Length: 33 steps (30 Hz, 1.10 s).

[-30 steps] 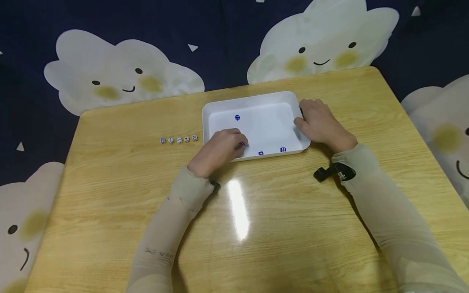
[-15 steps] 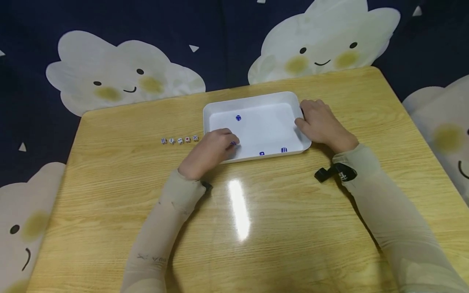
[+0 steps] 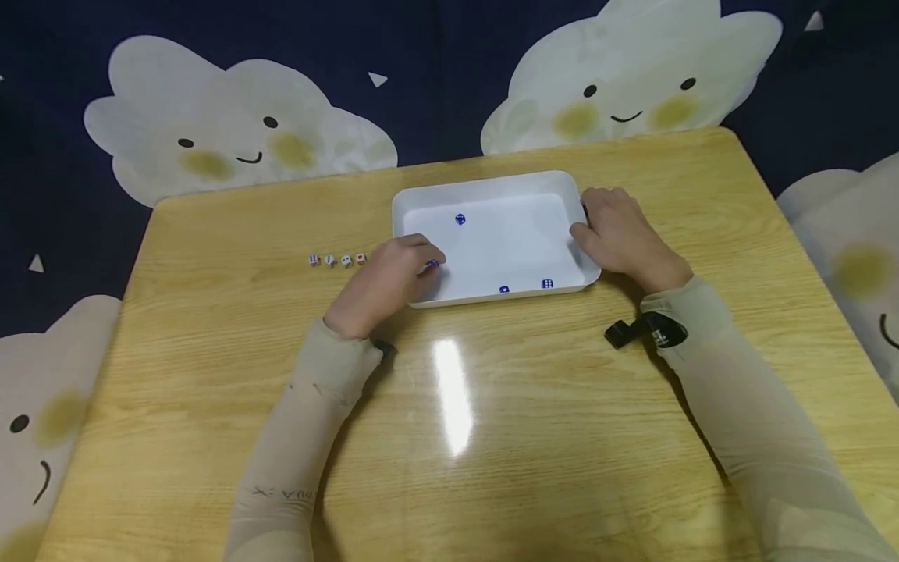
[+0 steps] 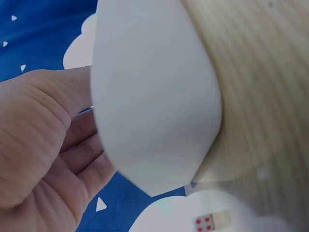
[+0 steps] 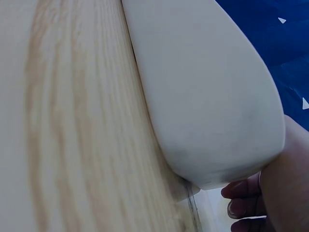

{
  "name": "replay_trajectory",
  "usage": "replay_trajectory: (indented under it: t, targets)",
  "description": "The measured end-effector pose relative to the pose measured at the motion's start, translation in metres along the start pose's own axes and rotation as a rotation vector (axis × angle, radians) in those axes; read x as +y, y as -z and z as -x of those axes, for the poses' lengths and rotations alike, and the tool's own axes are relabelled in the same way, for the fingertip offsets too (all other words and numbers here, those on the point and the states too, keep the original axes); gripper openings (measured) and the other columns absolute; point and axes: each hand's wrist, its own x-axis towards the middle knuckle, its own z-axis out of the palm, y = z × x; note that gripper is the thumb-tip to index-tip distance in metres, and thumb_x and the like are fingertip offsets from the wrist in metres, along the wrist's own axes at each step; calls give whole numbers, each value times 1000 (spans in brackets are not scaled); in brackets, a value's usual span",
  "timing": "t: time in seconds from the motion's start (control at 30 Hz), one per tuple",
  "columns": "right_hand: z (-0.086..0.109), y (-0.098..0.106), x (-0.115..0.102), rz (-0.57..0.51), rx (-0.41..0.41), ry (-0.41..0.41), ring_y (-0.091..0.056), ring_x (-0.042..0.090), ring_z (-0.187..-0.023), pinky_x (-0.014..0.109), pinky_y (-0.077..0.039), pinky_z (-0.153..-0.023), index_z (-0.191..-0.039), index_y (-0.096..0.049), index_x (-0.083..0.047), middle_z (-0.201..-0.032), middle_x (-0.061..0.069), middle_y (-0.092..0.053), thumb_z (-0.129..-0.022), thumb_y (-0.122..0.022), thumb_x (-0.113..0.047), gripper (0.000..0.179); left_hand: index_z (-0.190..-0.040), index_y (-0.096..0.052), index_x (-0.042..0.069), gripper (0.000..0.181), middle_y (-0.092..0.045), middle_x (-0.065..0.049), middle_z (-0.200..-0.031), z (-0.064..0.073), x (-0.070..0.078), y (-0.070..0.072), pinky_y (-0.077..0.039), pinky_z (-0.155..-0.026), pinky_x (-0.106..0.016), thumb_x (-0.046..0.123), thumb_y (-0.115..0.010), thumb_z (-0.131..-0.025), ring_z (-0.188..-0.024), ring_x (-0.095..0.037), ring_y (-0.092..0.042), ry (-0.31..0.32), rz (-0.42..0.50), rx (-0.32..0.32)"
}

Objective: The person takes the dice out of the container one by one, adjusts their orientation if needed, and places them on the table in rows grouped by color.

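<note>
In the head view a white tray (image 3: 492, 195) lies on the table. My left hand (image 3: 386, 281) reaches over its left wall and pinches a blue die (image 3: 432, 263) just inside. My right hand (image 3: 625, 238) grips the tray's right end, thumb over the rim, fingers on the outside. Inside the tray are a blue die (image 3: 460, 219) near the back and two more near the front wall, one blue die (image 3: 504, 289) left of another blue die (image 3: 547, 284). In the left wrist view the tray's wall (image 4: 154, 96) hides my left fingertips.
Left of the tray, several white dice stand in a row, among them a white die (image 3: 314, 260) at its left end and a red-dotted die (image 3: 361, 258) beside my left hand. The wooden table (image 3: 548, 437) meets a dark cloud-patterned cloth (image 3: 435, 78) behind.
My left hand has moved left across the tray with the blue die between its fingers. It now covers the rightmost white die of the row. My right hand stays on the tray's end.
</note>
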Motion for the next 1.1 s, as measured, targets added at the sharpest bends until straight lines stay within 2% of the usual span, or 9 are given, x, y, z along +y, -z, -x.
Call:
replay_trajectory:
  t: [0.4, 0.67, 1.1]
  targets:
    - [0, -1, 1, 30, 34, 35, -46, 40, -92, 50, -36, -81, -110, -55, 7, -100, 25, -57, -100, -43, -23, 33, -112, -77, 1, 17, -75, -14, -112, 8, -5, 18, -60, -91, -39, 5, -67, -98, -102, -26, -71, 109, -27, 14]
    - [0, 0, 0, 40, 39, 38, -47, 41, -92, 50, -37, -80, -111, -55, 7, -102, 26, -58, -100, -42, -22, 34, -108, -77, -1, 16, -76, -15, -109, 13, -14, 29, -60, -89, -40, 2, -68, -96, -99, -28, -72, 108, -40, 52]
    - [0, -2, 2, 28, 27, 28, -45, 41, -95, 50, -36, -83, -113, -55, 8, -104, 25, -57, -100, -42, -24, 36, -104, -79, 1, 13, -77, -13, -105, 22, -31, 38, -61, -88, -39, 6, -70, -96, -95, -25, -72, 164, -27, 91]
